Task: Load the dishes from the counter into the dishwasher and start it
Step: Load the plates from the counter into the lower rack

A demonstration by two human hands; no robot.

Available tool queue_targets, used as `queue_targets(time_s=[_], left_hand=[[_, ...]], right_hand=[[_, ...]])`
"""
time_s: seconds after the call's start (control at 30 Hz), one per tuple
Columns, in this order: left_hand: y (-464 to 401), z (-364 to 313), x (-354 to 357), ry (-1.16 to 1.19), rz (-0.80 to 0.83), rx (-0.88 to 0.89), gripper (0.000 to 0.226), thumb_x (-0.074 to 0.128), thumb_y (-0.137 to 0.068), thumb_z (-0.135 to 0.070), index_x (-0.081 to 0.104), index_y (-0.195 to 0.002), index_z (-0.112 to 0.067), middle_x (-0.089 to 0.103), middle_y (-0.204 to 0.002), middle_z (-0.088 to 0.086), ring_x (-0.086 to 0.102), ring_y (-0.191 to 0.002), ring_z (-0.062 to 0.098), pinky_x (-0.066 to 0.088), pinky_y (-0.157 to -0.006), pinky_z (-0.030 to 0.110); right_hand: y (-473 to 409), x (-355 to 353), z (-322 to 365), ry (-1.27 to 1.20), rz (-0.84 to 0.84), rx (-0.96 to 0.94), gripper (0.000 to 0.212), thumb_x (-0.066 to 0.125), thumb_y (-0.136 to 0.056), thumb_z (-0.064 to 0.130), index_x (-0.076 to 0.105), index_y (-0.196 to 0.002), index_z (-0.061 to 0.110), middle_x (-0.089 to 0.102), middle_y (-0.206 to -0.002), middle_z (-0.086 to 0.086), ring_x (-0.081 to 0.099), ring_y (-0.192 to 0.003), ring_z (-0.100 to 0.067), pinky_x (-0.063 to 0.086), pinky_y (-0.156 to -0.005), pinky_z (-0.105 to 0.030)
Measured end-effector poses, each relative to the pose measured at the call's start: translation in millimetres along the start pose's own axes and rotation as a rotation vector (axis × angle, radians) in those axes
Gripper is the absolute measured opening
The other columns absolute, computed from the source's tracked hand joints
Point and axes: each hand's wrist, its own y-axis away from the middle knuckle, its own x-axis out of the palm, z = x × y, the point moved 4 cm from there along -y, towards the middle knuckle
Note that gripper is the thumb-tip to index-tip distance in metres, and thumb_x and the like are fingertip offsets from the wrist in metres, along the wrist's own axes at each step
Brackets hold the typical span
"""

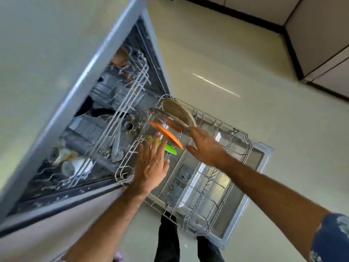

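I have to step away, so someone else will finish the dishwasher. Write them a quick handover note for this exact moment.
Left hand: open, fingers spread over the green plate, gripping nothing.
Right hand: open, fingertips at the edge of the brown plate.
The lower rack is pulled out over the open door. Standing in its far corner: a woven-pattern plate, the brown plate, an orange plate and the green plate.
The upper rack holds cups and a brown bowl.
Left: check the counter, which is out of view, push the racks in, shut the door, start it.
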Motion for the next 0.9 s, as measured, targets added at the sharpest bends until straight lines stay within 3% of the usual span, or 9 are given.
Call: queue_targets(time_s=[0.1,0.2,0.37,0.47,0.6,0.7,0.9], left_hand=[[68,-13,-19,0.04,-0.018,-0.041,0.075,0.043,-0.099,-0.05,0.015,-0.159,-0.015,-0.004,-0.167,0.011,-0.003,-0.154,0.033,0.013,-0.123,0.057],[136,-18,-36,0.059,-0.072,-0.079,0.077,0.045,-0.098,-0.052,0.019,-0.158,-0.012,0.009,-0.166,0.013,0.01,-0.153,0.037,0.016,-0.122,0.057],[252,0,-49,0.105,-0.051,-0.25,0.084,0.039,-0.098,-0.055,-0.003,-0.158,-0.013,0.007,-0.167,0.013,0.009,-0.154,0.036,0.018,-0.122,0.057],[325,15,-54,0.134,-0.04,-0.375,0.083,0.041,-0.097,-0.053,0.006,-0.16,-0.012,0.015,-0.166,0.012,0.015,-0.153,0.035,0.02,-0.121,0.057],[436,43,-48,0.219,-0.119,-0.589,0.077,0.043,-0.095,-0.051,0.021,-0.159,-0.013,0.024,-0.164,0.01,0.018,-0.152,0.034,0.022,-0.12,0.059],[530,61,-35,0.242,-0.175,-0.754,0.075,0.033,-0.099,-0.054,0.015,-0.16,-0.015,0.012,-0.167,0.005,0.007,-0.154,0.032,0.015,-0.122,0.058],[733,81,1,0.314,-0.299,-1.13,0.073,0.031,-0.097,-0.053,0.02,-0.159,-0.017,0.011,-0.168,0.003,0.005,-0.155,0.029,0.006,-0.124,0.054]], right_hand=[[46,8,55,0.133,0.099,-0.1,0.071,0.057,-0.096,0.038,0.024,-0.155,0.015,0.027,-0.159,-0.011,0.03,-0.144,-0.03,0.029,-0.118,-0.043],[85,16,104,0.243,0.151,-0.207,0.076,0.055,-0.096,0.044,0.017,-0.157,0.019,0.019,-0.163,-0.009,0.019,-0.149,-0.028,0.019,-0.123,-0.045],[133,27,181,0.339,0.258,-0.355,0.077,0.042,-0.099,0.055,0.007,-0.159,0.023,0.01,-0.165,-0.006,0.008,-0.153,-0.026,0.009,-0.124,-0.051],[160,43,226,0.415,0.31,-0.451,0.079,0.039,-0.1,0.054,-0.001,-0.159,0.022,0.001,-0.167,-0.006,0.001,-0.154,-0.025,0.001,-0.124,-0.048],[198,82,310,0.451,0.357,-0.628,0.078,0.039,-0.099,0.054,0.001,-0.159,0.022,-0.001,-0.167,-0.003,-0.001,-0.154,-0.022,-0.002,-0.124,-0.046],[234,117,390,0.447,0.4,-0.776,0.077,0.044,-0.099,0.052,0.008,-0.159,0.021,0.005,-0.167,-0.005,0.006,-0.154,-0.024,0.002,-0.124,-0.046],[332,202,550,0.529,0.438,-1.112,0.078,0.048,-0.098,0.051,0.01,-0.159,0.022,0.009,-0.166,-0.005,0.011,-0.153,-0.025,0.009,-0.124,-0.047]])
